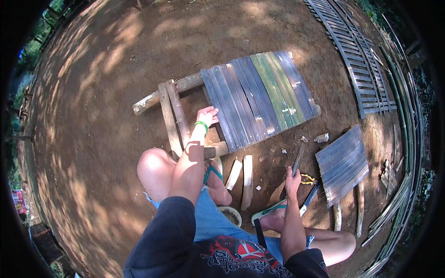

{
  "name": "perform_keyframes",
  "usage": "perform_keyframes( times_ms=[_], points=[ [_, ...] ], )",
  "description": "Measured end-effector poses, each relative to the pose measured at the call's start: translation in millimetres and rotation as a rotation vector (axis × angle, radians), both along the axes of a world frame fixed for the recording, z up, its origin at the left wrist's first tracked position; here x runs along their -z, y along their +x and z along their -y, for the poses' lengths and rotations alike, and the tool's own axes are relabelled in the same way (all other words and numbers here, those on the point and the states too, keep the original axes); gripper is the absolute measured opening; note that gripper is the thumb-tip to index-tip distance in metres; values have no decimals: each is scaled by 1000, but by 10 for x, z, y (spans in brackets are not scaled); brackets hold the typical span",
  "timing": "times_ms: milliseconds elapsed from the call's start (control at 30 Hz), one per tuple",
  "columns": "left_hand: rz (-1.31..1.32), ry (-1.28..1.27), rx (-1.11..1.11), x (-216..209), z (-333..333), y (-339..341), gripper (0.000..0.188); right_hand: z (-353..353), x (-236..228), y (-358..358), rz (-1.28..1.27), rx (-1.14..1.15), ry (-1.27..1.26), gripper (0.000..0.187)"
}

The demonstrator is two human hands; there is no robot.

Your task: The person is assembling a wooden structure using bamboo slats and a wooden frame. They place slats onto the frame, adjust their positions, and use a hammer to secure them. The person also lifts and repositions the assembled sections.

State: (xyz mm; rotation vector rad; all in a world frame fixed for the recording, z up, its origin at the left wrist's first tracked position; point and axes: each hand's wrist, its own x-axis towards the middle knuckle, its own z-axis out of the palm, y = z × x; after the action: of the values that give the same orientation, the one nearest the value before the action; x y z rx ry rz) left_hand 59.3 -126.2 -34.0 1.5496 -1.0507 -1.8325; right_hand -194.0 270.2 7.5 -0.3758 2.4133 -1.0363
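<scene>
Head view: left hand (206,115), fingers spread, presses on the edge of the bamboo slat panel (259,95) lying across the wooden frame (174,116), likely steadying it. Right hand (292,178) is closed around a long dark blade (297,160), tip toward the dirt, handy beside the split pieces (242,173). Small round bowl (231,215) between the knees; contents unclear.

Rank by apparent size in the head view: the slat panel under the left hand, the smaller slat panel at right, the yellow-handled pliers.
1. slat panel, touched by the left hand
2. smaller slat panel
3. yellow-handled pliers
</scene>
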Motion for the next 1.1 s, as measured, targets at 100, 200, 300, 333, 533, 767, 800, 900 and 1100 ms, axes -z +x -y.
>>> perform_keyframes(
  times_ms=[100, 200, 300, 333, 533, 767, 800, 900, 1100],
  points=[
    [-56, -2, -16, 19, 42, -23, 57, 208, -80, 257, -36, -199, -53, 33],
    [-42, -7, -6, 47, 47, 7, 58, 628, -611, 735, 332, -258, -228, 32],
    [-79, -10, -3, 12, 31, -91, 58, 835, -948, 917, 225, -495, -152, 31],
    [-73, -19, -6, 4, 19, -117, 58, 863, -967, 921, 145, -547, -25, 34],
    [-47, -62, -9, 91, 43, -44, 56, 1159, -1403, 1240, 98, -586, -86, 33],
    [-86, -28, 11, 8, 9, -166, 58, 1061, -716, 1370, -128, -702, 167, 37],
    [-88, -27, 1, 38, 8, -168, 57, 1050, -582, 1330, -118, -698, 192, 39],
    [-12, -33, -20, 185, 79, 16, 56, 1243, -816, 1400, 9, -638, 103, 41],
    [-5, -51, -30, 122, -9, -110, 54, 1116, -946, 1532, -60, -611, -178, 39]
  ],
)
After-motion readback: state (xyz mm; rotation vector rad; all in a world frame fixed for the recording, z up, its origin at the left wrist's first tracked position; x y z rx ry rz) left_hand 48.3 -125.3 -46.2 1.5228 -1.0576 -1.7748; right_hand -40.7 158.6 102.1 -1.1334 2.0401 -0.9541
